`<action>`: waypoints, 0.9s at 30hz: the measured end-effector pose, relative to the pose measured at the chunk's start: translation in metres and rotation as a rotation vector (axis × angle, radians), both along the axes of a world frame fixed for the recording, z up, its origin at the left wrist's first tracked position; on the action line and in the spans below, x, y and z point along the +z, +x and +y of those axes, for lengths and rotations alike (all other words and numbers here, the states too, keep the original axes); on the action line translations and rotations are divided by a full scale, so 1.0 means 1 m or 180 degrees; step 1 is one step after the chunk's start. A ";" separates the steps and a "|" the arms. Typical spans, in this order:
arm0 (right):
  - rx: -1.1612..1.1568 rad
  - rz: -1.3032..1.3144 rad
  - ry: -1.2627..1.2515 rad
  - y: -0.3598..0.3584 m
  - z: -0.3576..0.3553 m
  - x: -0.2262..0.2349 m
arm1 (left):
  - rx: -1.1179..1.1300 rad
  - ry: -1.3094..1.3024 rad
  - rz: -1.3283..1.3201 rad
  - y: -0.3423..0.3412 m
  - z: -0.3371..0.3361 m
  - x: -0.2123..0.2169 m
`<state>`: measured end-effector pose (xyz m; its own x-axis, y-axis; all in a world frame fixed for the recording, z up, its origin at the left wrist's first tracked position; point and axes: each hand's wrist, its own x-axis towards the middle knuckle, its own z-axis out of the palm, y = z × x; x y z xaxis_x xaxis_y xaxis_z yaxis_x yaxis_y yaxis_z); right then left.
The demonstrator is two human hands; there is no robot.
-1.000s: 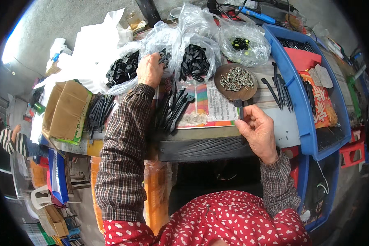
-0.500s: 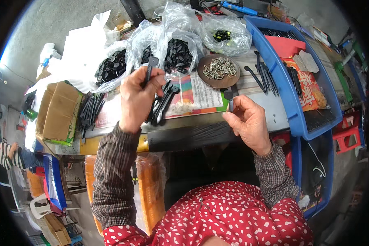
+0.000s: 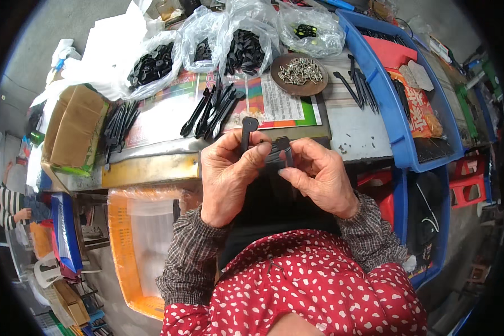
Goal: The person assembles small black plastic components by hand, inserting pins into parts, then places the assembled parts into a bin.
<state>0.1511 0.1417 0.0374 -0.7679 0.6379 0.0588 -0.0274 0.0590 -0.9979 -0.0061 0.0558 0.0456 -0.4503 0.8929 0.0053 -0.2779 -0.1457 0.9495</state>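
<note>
My left hand (image 3: 225, 172) pinches a flat black plastic piece (image 3: 248, 129) with a squared, rounded head, held upright. A tiny dark bit shows by that thumb's tip, too small to name. In my right hand (image 3: 326, 178), between thumb and fingers, is a second black plastic piece (image 3: 284, 149) of similar shape. The two pieces are close together but apart, in front of the table's near edge. Beyond them, several long black pieces (image 3: 213, 112) lie in a pile on printed paper. A brown round dish (image 3: 279, 83) holds small metal pins (image 3: 301, 71).
Clear plastic bags (image 3: 176, 47) of black parts line the back. More black strips (image 3: 120, 126) lie beside a cardboard box (image 3: 73, 131) at left. Loose black strips (image 3: 363, 84) sit near a blue tray (image 3: 397, 134) on the right. An orange crate (image 3: 120, 252) stands below.
Both hands have come together and nearer my body, each still holding its black piece. My left hand has moved right and down, uncovering the pile of black pieces. The view has shifted slightly.
</note>
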 end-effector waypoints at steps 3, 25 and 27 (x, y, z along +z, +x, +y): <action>0.0088 0.0161 0.0303 -0.002 -0.005 -0.005 | 0.0037 -0.0032 -0.0289 0.003 -0.005 -0.003; 0.0295 -0.0087 0.0152 -0.002 -0.017 -0.007 | 0.0122 0.0052 -0.0176 0.012 -0.018 -0.019; 0.0331 -0.0244 0.0182 -0.002 -0.017 -0.009 | 0.0145 0.0031 -0.0198 0.013 -0.019 -0.021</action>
